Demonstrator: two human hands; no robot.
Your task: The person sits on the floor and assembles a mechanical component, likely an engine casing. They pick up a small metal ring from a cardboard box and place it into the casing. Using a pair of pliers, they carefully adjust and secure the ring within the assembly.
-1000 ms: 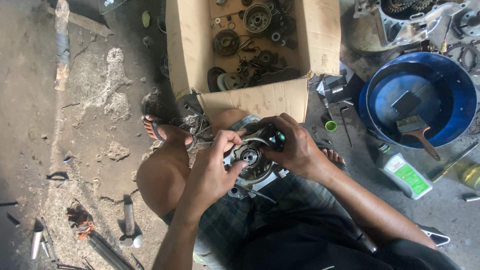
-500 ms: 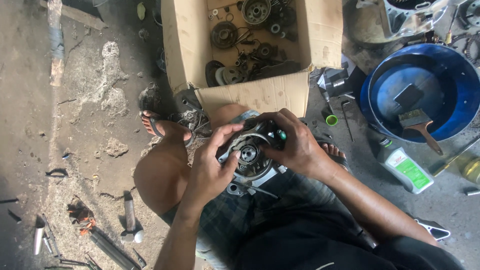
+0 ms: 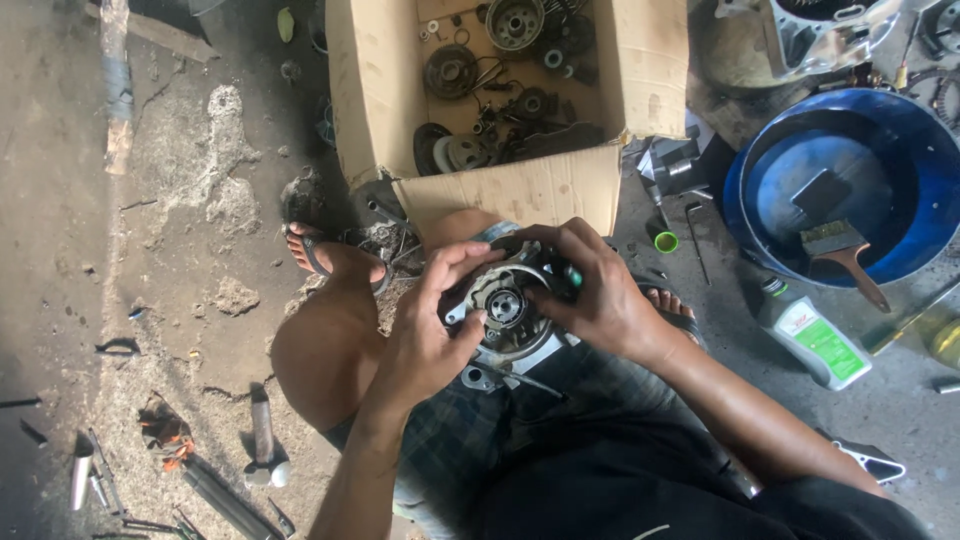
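I hold a round grey metal engine part (image 3: 508, 312) with a central hub over my lap. My left hand (image 3: 430, 335) grips its left rim, thumb and fingers curled over the edge. My right hand (image 3: 590, 290) clasps its right side, fingers across the top; something small and green shows under them. Both hands touch the part. My knee is bent beneath it, and my sandalled foot rests on the concrete floor.
An open cardboard box (image 3: 375, 90) with several gears and metal parts stands just ahead. A blue basin (image 3: 905, 200) with a paintbrush (image 3: 845, 255) is at right, a white bottle (image 3: 815, 340) beside it. A hammer (image 3: 262, 440) and loose tools lie at lower left.
My hands have shifted slightly on the part, turning it so that its hub faces up more plainly. The view has moved a little.
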